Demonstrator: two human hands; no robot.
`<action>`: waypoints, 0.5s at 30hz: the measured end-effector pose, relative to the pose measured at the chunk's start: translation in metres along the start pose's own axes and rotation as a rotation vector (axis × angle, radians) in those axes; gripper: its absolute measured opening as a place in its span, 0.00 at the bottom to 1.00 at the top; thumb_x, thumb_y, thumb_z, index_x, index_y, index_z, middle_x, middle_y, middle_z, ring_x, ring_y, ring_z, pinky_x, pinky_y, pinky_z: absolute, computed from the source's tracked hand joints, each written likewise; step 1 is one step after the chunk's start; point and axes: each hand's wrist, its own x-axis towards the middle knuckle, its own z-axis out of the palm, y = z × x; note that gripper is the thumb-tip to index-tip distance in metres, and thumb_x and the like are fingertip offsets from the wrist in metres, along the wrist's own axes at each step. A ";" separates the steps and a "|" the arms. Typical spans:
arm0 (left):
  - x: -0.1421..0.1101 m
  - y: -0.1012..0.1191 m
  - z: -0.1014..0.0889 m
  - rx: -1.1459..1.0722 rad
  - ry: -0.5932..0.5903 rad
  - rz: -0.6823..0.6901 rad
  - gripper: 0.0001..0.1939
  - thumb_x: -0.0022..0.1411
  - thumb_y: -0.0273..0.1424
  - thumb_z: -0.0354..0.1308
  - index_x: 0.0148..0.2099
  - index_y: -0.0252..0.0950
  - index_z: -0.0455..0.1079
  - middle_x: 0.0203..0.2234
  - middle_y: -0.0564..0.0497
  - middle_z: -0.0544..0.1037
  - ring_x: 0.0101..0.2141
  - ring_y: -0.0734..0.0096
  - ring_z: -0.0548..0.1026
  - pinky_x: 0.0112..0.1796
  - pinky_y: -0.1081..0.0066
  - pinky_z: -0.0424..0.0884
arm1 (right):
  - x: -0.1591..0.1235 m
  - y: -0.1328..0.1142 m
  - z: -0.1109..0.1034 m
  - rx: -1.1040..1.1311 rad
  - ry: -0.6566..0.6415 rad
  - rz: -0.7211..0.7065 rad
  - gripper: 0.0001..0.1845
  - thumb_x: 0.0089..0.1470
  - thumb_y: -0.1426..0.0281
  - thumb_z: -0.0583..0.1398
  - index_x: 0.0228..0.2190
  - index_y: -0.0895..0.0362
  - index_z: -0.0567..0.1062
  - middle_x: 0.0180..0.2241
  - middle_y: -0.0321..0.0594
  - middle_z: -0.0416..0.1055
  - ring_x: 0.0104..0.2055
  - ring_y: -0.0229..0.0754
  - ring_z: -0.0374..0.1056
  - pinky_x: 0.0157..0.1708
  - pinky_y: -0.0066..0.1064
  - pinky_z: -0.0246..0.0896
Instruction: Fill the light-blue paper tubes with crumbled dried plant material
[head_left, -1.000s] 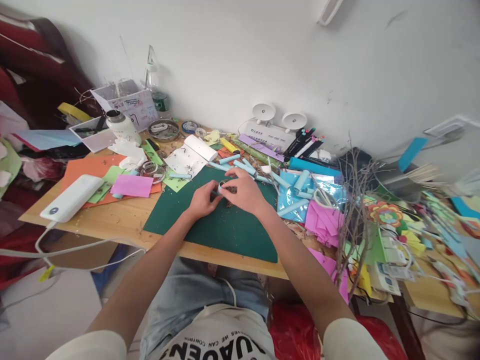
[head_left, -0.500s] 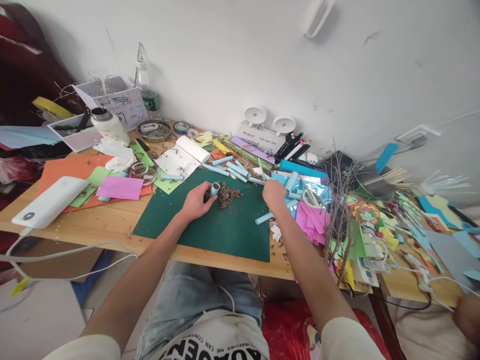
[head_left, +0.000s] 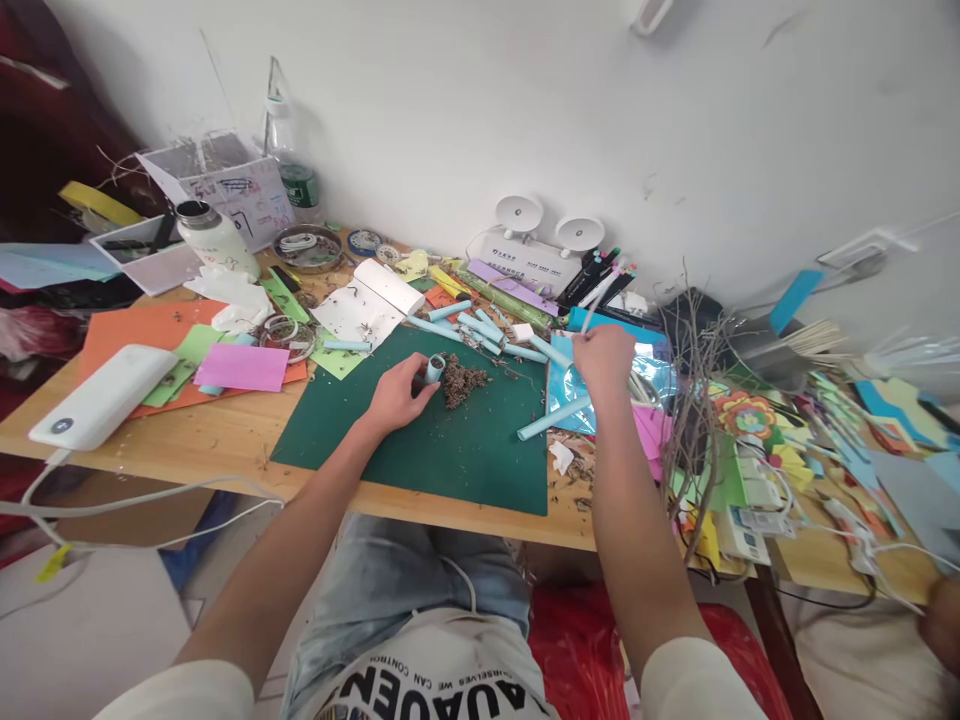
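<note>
A green mat [head_left: 465, 460] covers part of a cluttered wooden table [head_left: 225, 440] below a white wall [head_left: 420, 110]. Left hand [head_left: 399, 393] pinches a short, pale-blue, hollow paper tube [head_left: 433, 369] at nine o'clock of brown crumbs [head_left: 461, 383]; right hand's [head_left: 606, 358] fingers curl, grip unclear.

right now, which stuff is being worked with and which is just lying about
Seemingly in use:
left hand, holding the short blue tube
brown crumbs beside it
green mat beneath
right hand near the blue packet, grip hidden

Apparently just lying about:
white power bank
open white bottle
pink paper
bare twigs
</note>
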 end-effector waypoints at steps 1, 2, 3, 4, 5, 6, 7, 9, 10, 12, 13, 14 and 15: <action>0.000 0.000 0.000 -0.002 -0.001 -0.002 0.09 0.60 0.37 0.55 0.42 0.40 0.61 0.35 0.51 0.75 0.32 0.67 0.74 0.35 0.69 0.70 | -0.006 -0.008 -0.002 0.081 0.046 0.034 0.15 0.56 0.67 0.54 0.24 0.60 0.75 0.24 0.51 0.73 0.32 0.50 0.71 0.35 0.38 0.63; 0.000 0.000 0.000 -0.004 -0.003 -0.002 0.10 0.60 0.37 0.55 0.42 0.40 0.61 0.35 0.51 0.75 0.31 0.68 0.74 0.35 0.69 0.70 | -0.013 -0.018 -0.003 0.195 0.072 0.014 0.13 0.56 0.67 0.54 0.25 0.59 0.75 0.25 0.47 0.73 0.30 0.47 0.71 0.34 0.36 0.63; 0.000 0.000 0.000 -0.007 -0.004 -0.001 0.10 0.60 0.37 0.55 0.42 0.40 0.61 0.35 0.51 0.75 0.31 0.68 0.74 0.35 0.69 0.70 | -0.020 -0.029 -0.003 0.340 0.067 -0.043 0.12 0.56 0.66 0.54 0.28 0.58 0.75 0.25 0.44 0.74 0.29 0.44 0.71 0.32 0.34 0.63; 0.000 0.000 0.000 -0.009 -0.002 0.001 0.10 0.60 0.37 0.55 0.42 0.40 0.61 0.35 0.51 0.75 0.30 0.68 0.74 0.35 0.69 0.70 | -0.026 -0.040 -0.002 0.480 0.034 -0.106 0.12 0.56 0.65 0.54 0.31 0.57 0.75 0.25 0.41 0.74 0.27 0.42 0.70 0.31 0.32 0.63; 0.000 0.000 0.001 -0.009 0.002 0.003 0.10 0.60 0.37 0.55 0.42 0.40 0.61 0.35 0.52 0.75 0.30 0.69 0.74 0.34 0.69 0.70 | -0.030 -0.051 0.000 0.595 -0.017 -0.162 0.12 0.57 0.64 0.54 0.32 0.57 0.75 0.25 0.39 0.74 0.25 0.40 0.69 0.29 0.31 0.62; 0.000 -0.001 0.001 -0.008 0.006 0.005 0.10 0.60 0.37 0.55 0.42 0.40 0.61 0.35 0.51 0.75 0.30 0.69 0.74 0.34 0.69 0.70 | -0.032 -0.059 0.002 0.662 -0.068 -0.215 0.12 0.56 0.63 0.55 0.32 0.57 0.75 0.25 0.38 0.74 0.24 0.39 0.69 0.29 0.30 0.62; 0.000 -0.001 0.001 -0.006 0.010 0.005 0.10 0.60 0.37 0.55 0.42 0.40 0.61 0.35 0.51 0.75 0.29 0.69 0.74 0.33 0.69 0.70 | -0.032 -0.064 0.005 0.686 -0.077 -0.243 0.12 0.54 0.62 0.57 0.30 0.57 0.76 0.24 0.37 0.73 0.24 0.39 0.69 0.28 0.30 0.62; 0.000 -0.001 0.001 0.002 0.013 0.003 0.10 0.60 0.37 0.54 0.42 0.40 0.61 0.35 0.51 0.75 0.30 0.68 0.74 0.33 0.69 0.69 | -0.029 -0.066 0.010 0.659 -0.065 -0.241 0.12 0.50 0.62 0.61 0.22 0.58 0.75 0.20 0.36 0.71 0.25 0.39 0.68 0.29 0.30 0.62; 0.000 -0.001 0.001 0.005 0.012 0.001 0.10 0.60 0.37 0.54 0.42 0.40 0.61 0.35 0.50 0.75 0.30 0.68 0.74 0.33 0.68 0.69 | -0.027 -0.063 0.012 0.649 -0.065 -0.214 0.13 0.47 0.62 0.63 0.19 0.58 0.74 0.19 0.36 0.70 0.24 0.40 0.68 0.29 0.30 0.63; -0.001 -0.001 0.001 0.007 0.006 0.000 0.10 0.60 0.36 0.54 0.42 0.40 0.61 0.35 0.50 0.75 0.30 0.67 0.74 0.34 0.68 0.69 | -0.026 -0.056 0.015 0.744 -0.154 -0.156 0.12 0.46 0.62 0.64 0.21 0.58 0.75 0.18 0.35 0.69 0.23 0.40 0.69 0.28 0.31 0.65; 0.000 -0.001 0.000 0.005 0.003 0.002 0.10 0.60 0.36 0.55 0.42 0.40 0.61 0.35 0.50 0.75 0.30 0.67 0.74 0.34 0.68 0.70 | -0.028 -0.054 0.015 0.846 -0.204 -0.123 0.11 0.45 0.62 0.65 0.25 0.58 0.76 0.20 0.35 0.71 0.24 0.40 0.70 0.28 0.32 0.67; 0.000 -0.001 0.000 0.003 0.001 0.005 0.10 0.60 0.36 0.55 0.42 0.40 0.61 0.35 0.50 0.74 0.30 0.67 0.74 0.34 0.68 0.70 | -0.032 -0.054 0.014 0.943 -0.242 -0.099 0.13 0.44 0.61 0.65 0.28 0.58 0.77 0.22 0.35 0.72 0.25 0.41 0.71 0.29 0.32 0.68; 0.000 -0.001 0.000 0.000 0.000 0.008 0.09 0.60 0.36 0.55 0.42 0.40 0.61 0.35 0.50 0.74 0.30 0.67 0.74 0.34 0.67 0.69 | -0.037 -0.057 0.012 1.021 -0.269 -0.091 0.14 0.44 0.60 0.66 0.30 0.58 0.77 0.23 0.36 0.73 0.26 0.42 0.73 0.31 0.33 0.70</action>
